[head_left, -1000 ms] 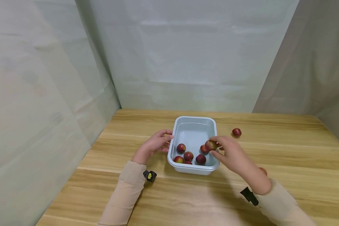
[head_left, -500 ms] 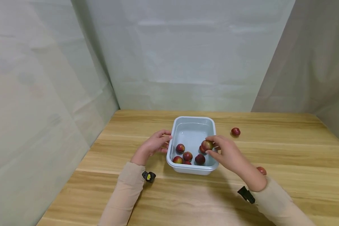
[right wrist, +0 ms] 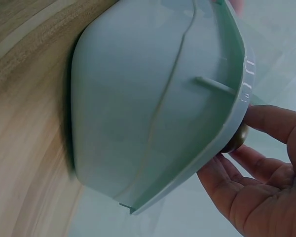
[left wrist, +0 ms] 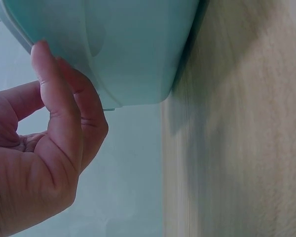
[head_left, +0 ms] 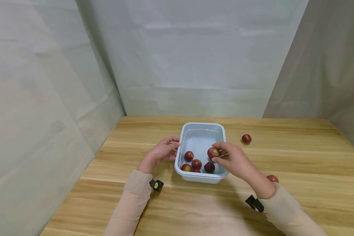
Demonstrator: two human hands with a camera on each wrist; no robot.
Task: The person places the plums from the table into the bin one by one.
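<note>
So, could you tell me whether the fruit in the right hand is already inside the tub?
Not yet resting inside: the right hand pinches the fruit above the tub, over four fruits lying on its bottom.

Both arms reach fwd in beige sleeves, black wrist cams on each. L hand: fingers loosely curled, tips pressed flat vs. smth, thumb apart, no wrap. R hand: wrist bent inward, thumb + fingertips in a pinch grip.
</note>
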